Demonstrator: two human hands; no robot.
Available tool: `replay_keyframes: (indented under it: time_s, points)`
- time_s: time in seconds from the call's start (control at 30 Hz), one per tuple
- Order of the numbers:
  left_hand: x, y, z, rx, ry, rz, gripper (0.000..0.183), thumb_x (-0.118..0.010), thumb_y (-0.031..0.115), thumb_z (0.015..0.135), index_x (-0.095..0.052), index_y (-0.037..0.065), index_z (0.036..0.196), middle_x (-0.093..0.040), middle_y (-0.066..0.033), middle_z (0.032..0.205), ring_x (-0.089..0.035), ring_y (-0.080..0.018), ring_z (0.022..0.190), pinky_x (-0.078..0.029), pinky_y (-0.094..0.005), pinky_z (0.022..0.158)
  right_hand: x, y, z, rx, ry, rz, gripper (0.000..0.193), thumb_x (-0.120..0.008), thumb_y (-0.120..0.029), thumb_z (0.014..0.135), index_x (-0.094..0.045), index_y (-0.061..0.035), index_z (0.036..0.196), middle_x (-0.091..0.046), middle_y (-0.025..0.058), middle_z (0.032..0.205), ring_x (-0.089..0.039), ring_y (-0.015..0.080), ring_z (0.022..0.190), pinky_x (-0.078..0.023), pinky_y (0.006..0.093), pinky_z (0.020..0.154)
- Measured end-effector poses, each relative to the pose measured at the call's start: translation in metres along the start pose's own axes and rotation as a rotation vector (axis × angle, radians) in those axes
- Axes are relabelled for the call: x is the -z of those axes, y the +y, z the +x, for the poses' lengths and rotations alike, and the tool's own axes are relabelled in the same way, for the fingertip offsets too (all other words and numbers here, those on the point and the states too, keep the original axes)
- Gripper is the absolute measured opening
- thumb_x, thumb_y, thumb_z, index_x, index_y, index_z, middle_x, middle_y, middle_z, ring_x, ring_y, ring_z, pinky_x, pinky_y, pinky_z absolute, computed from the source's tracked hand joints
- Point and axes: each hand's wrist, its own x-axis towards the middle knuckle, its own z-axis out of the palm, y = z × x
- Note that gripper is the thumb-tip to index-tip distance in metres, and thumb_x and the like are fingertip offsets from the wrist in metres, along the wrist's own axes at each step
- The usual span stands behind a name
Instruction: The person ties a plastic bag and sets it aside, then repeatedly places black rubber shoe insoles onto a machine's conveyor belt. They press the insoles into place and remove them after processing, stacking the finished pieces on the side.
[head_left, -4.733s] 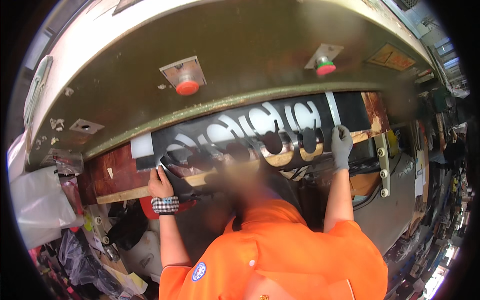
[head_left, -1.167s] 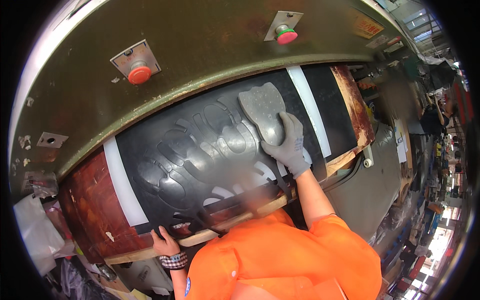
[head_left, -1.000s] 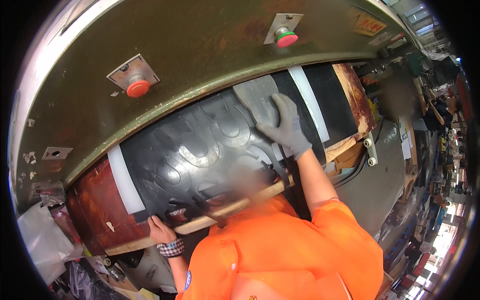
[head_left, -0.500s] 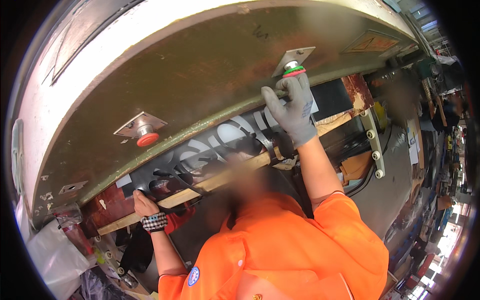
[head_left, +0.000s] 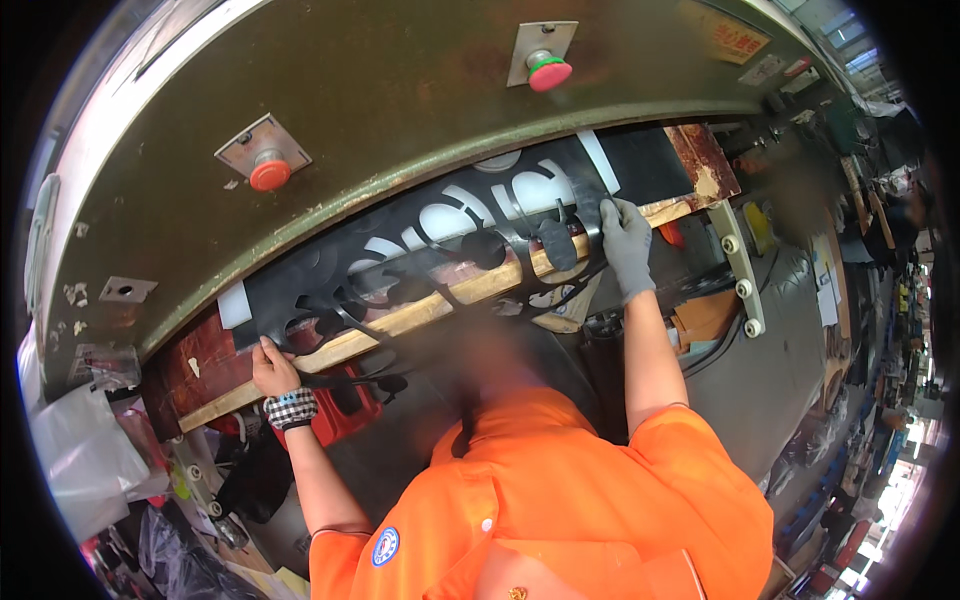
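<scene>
While our bare left hand (head_left: 276,371) and gloved right hand (head_left: 627,248) pinch the holey black sheet (head_left: 518,235) between them (fingers nearly closed on it), we're probably positioning it, so next it likely wants even tension.

The counter (head_left: 212,372) has a worn, reddish-brown top, bare at its left end and again at its far right corner, with a pale wooden edge (head_left: 405,316) along the front. A black sheet (head_left: 290,277) with curved cut-outs covers most of it, its narrow bands crossing the wooden edge and hanging past it. White material (head_left: 234,306) lies under the sheet (it shows at both sides and through several openings). A plain black piece (head_left: 648,165) lies farther right, and a pale scrap (head_left: 194,368) lies on the bare left end.
</scene>
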Motion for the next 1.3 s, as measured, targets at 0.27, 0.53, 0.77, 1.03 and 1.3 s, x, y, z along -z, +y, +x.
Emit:
replay_keyframes:
  time_s: [0.27,0.53,0.77,1.03,1.3]
  points:
    - [0.053,-0.027,-0.082,-0.052,-0.059,-0.166,0.035,-0.044,0.027,0.107,-0.056,-0.003,0.094,-0.059,-0.0127,0.079,-0.051,-0.0213,0.069,-0.044,-0.0366,0.066,0.072,-0.012,-0.113,0.204,0.284,-0.364,0.024,-0.070,-0.022,0.087,-0.068,-0.0027,0.101,-0.067,0.0145,0.089,-0.063,0.0354,0.087,-0.048,0.0446,0.082]
    - [0.097,-0.028,-0.128,0.369,-0.327,-0.370,0.051,-0.043,0.039,0.107,-0.060,-0.009,0.103,-0.067,-0.0123,0.083,-0.063,-0.0193,0.073,-0.051,-0.0324,0.062,0.008,-0.084,-0.117,0.330,-0.175,-0.495,0.085,-0.078,-0.049,0.065,-0.051,-0.0138,0.137,-0.053,0.0205,0.130,-0.050,0.0418,0.116,-0.042,0.0500,0.098]
    - [0.098,-0.037,-0.207,0.174,-0.049,0.215,0.041,-0.046,0.036,0.106,-0.062,0.000,0.094,-0.063,-0.0244,0.080,-0.059,-0.0373,0.068,-0.045,-0.0461,0.063,0.056,-0.063,-0.140,0.258,-0.215,-0.217,0.089,-0.084,-0.041,0.060,-0.055,-0.0057,0.135,-0.061,0.0193,0.126,-0.058,0.0348,0.113,-0.044,0.0453,0.101]
    - [0.121,-0.039,-0.222,0.103,0.233,-0.039,0.024,-0.058,0.014,0.102,-0.062,-0.004,0.116,-0.066,-0.0109,0.110,-0.060,-0.0185,0.098,-0.049,-0.0321,0.091,0.123,0.001,-0.091,0.191,-0.177,-0.370,0.085,-0.084,-0.036,0.061,-0.055,-0.0041,0.135,-0.061,0.0200,0.123,-0.059,0.0354,0.112,-0.047,0.0438,0.098]
    - [-0.014,0.219,-0.215,-0.795,-0.438,-0.094,0.040,-0.075,0.015,0.080,-0.065,0.001,0.116,-0.066,-0.0166,0.112,-0.062,-0.0330,0.105,-0.048,-0.0438,0.094,0.115,0.037,-0.093,0.320,-0.105,-0.432,0.084,-0.082,-0.046,0.064,-0.056,-0.0078,0.134,-0.053,0.0217,0.131,-0.051,0.0402,0.116,-0.044,0.0479,0.101]
